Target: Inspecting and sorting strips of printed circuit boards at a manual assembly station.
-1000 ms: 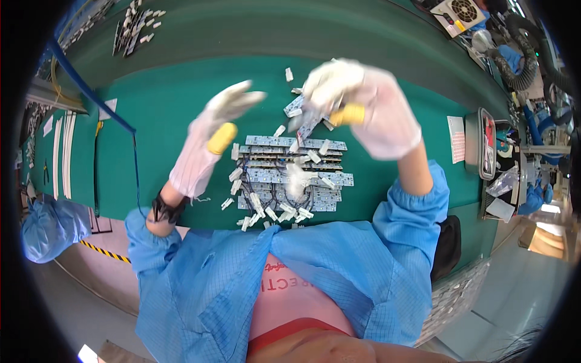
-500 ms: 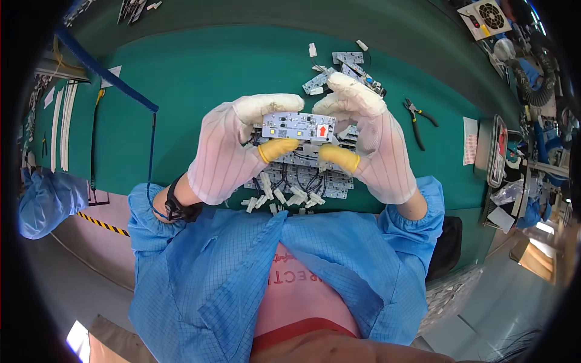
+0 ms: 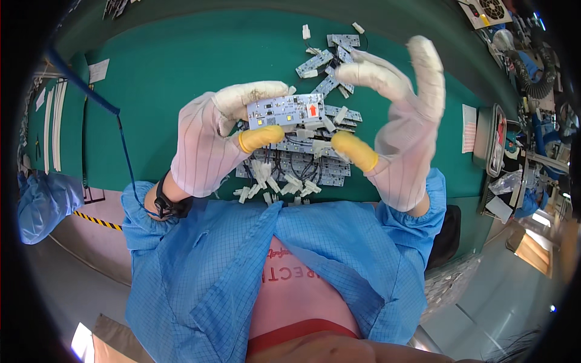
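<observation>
My left hand point(image 3: 218, 133), in a white striped glove with a yellow thumb cover, pinches the left end of a small white circuit board point(image 3: 281, 111). Yellow square LEDs and a red arrow sticker show on that board's face. Off the board's right end is my right hand point(image 3: 402, 127), gloved alike, its fingers and thumb spread apart with nothing between them. Beneath both hands lie rows of similar LED boards point(image 3: 331, 172) with dark wires. White plug connectors point(image 3: 266, 175) hang toward me from those rows. The left hand and held board cover part of the rows.
Several loose boards point(image 3: 315, 63) with wires lie beyond my hands on the green mat point(image 3: 181, 78). To the right are a printed sheet point(image 3: 469, 128) and a metal tray point(image 3: 497, 142). A blue cord point(image 3: 124, 139) runs to my left wrist; white strips point(image 3: 53, 127) lie far left.
My right hand has let go of the board's right end and moved right, its fingers spreading. The left hand keeps the board and has shifted slightly left. The pliers on the right no longer show.
</observation>
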Demonstrator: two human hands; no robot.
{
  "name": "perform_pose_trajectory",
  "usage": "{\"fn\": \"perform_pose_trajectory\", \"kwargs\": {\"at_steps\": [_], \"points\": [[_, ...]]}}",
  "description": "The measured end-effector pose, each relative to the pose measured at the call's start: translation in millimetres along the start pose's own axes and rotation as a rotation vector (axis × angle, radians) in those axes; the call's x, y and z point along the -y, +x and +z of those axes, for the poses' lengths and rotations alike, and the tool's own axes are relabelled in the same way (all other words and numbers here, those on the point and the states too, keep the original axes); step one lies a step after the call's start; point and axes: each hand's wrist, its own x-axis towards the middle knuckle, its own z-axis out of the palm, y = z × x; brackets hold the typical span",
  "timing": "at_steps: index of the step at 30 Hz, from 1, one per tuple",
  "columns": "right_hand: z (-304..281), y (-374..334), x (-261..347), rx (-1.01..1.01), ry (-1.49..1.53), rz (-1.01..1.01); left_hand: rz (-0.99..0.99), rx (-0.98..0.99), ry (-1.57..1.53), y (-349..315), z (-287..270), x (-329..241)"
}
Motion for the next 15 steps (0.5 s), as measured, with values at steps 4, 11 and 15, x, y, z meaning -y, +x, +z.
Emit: {"fn": "perform_pose_trajectory", "kwargs": {"at_steps": [4,11,15], "points": [[2.4,2.3,17.1,0.129,-0.370,-0.037,0.225,-0.052,0.282,1.6,-4.2,-1.1],[12.6,2.9,20.5,0.201,-0.606,-0.100,0.269,-0.040,0.336,-1.8,-6.2,-3.8],[15.8,0.7,19.4,0.170,-0.627,-0.150,0.249,-0.025,0.324,-4.1,-10.1,-3.8]]}}
